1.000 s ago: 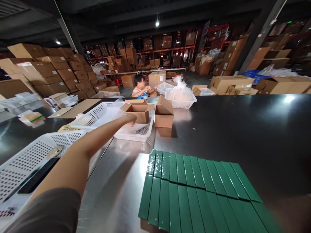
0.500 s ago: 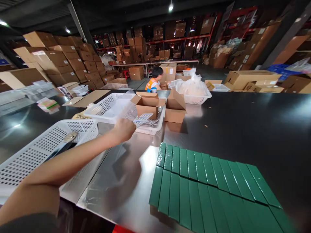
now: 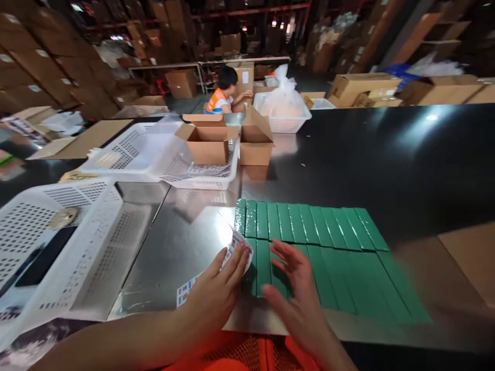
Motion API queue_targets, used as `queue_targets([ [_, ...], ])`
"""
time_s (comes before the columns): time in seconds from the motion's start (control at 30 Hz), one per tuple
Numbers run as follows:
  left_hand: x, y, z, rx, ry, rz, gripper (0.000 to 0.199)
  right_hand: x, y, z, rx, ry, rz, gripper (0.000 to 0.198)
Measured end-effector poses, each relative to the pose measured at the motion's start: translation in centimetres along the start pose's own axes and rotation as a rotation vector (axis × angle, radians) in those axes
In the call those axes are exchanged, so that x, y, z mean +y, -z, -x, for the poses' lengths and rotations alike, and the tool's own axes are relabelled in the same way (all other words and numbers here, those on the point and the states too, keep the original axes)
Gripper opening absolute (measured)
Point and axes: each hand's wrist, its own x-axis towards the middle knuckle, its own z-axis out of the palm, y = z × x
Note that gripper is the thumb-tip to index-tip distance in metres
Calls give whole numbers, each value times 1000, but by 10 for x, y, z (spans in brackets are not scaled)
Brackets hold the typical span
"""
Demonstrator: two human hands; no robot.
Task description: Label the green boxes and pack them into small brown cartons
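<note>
My left hand has its fingers closed on a sheet of printed labels. The sheet is bent, and parts of it stick out on both sides of the hand. To the right, my right hand is held over the green boxes, fingers apart and nothing in it. These slim, shiny boxes stand pressed together in two rows on the metal table. My hands hide part of the near row.
A white basket at left holds a dark phone and a roll of tape. Farther back stand more white baskets and open cardboard boxes. Beyond the table sits a person in an orange vest.
My left hand has come back from the far basket to the near edge of the green boxes, bringing the label sheet. My right hand has come into view. The camera has tilted down.
</note>
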Motion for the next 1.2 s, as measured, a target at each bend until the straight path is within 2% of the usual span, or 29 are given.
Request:
queue_targets([
  [0.07,6,5,6,28,-67,46,35,-2,-16,-9,12,-40,-76,67],
  [0.17,6,19,23,44,-65,144,32,-2,-40,-30,106,-129,-124,46],
  [0.23,-2,26,35,87,29,283,38,0,-51,-40,149,-151,-189,37],
  [0.3,-15,26,45,218,268,406,50,3,-59,-43,115,-157,-313,36],
  [0.37,-29,19,48,349,607,576,63,4,-66,-42,31,-141,-389,32],
  [0.43,-41,8,46,341,895,936,61,4,-73,-39,-77,-101,-411,25],
  [0.5,-48,0,41,257,1047,1380,45,1,-78,-37,-123,-51,-428,21],
  [0.53,-49,-3,38,242,1092,1538,36,0,-79,-37,-92,-28,-441,22],
  [0.6,-49,-5,34,284,1163,1678,28,-3,-79,-36,62,6,-460,30],
  [0.67,-48,-4,33,356,1198,1682,25,-5,-76,-35,197,40,-447,36],
  [0.73,-47,-2,35,364,1197,1650,23,-6,-73,-34,239,69,-423,30],
  [0.87,-51,-1,44,310,1165,1538,22,-7,-72,-31,254,104,-432,19],
  [1.03,-51,1,57,271,1144,1418,21,-9,-79,-31,296,93,-484,26],
  [1.2,-47,1,67,290,1186,1395,21,-7,-86,-32,188,8,-580,20],
])
